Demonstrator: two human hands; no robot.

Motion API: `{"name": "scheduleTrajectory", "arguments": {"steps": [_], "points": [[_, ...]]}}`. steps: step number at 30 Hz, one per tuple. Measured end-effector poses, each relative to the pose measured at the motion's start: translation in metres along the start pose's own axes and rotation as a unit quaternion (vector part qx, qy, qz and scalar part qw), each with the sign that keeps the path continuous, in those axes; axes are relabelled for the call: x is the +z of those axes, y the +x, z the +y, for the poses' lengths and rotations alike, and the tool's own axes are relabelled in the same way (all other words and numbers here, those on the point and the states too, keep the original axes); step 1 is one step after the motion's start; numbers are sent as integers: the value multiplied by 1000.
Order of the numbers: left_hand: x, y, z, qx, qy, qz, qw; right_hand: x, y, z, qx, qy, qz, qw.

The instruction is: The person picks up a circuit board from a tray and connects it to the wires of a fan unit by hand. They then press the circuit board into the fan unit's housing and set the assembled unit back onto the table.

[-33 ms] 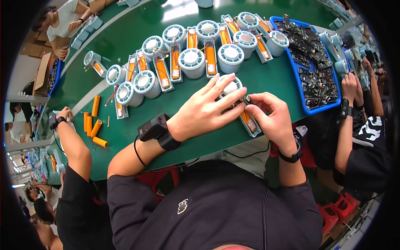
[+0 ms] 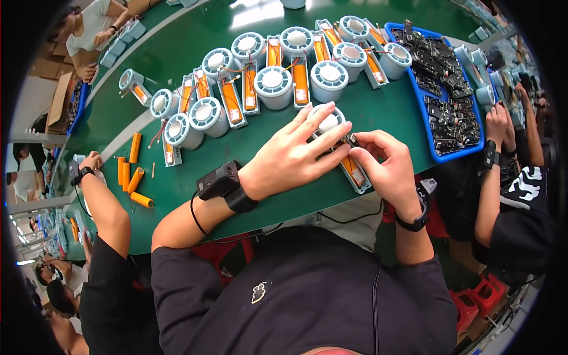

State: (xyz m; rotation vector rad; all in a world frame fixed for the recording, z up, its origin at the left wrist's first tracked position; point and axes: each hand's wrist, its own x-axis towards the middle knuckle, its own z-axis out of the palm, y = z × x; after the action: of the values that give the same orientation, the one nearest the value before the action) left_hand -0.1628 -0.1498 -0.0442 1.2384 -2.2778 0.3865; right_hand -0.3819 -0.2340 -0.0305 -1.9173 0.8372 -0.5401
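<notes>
My left hand [image 2: 302, 151] lies over a light-blue device housing [image 2: 331, 121] with a round head, its fingers stretched and apart. Part of the round head shows between those fingers; the thumb is hidden. At the base of the head, my right hand [image 2: 381, 163] pinches a small dark circuit board [image 2: 351, 142] between thumb and forefinger. Its lower edge is mostly covered by the fingers. The housing's narrow handle points toward me, with an orange battery [image 2: 356, 175] inside. Both hands are close together near the table's front edge.
Several similar housings [image 2: 273, 87] with batteries and loose wires stand beyond my hands. A blue tray [image 2: 436, 157] of black circuit boards is at the right. Loose orange batteries [image 2: 136, 179] lie at the left on the green table [image 2: 254, 139]. People sit on both sides.
</notes>
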Motion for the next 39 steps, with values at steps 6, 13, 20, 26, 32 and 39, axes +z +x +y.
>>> {"name": "scheduleTrajectory", "arguments": {"steps": [6, 13, 20, 26, 32, 39], "points": [[6, -7, 3, -11, 6, 33, 999, 5, 2, -6, 2, 18, -15, 1000], [11, -9, 8, -22, 17, 43, 999, 2, 1, 7, 34, 46, -32, 998], [7, -5, 12, -48, 22, 2, 999, 8, -3, -3, -47, -64, 28, 996], [4, 1, 20, -74, 14, -12, 997, 14, -4, -3, -121, -126, 98, 980], [5, -5, 11, -66, -51, 37, 996, 11, -8, -7, -118, -146, 89, 978], [12, -14, 4, -51, -115, 114, 985, 22, -10, -13, -99, -148, 115, 977]]}}
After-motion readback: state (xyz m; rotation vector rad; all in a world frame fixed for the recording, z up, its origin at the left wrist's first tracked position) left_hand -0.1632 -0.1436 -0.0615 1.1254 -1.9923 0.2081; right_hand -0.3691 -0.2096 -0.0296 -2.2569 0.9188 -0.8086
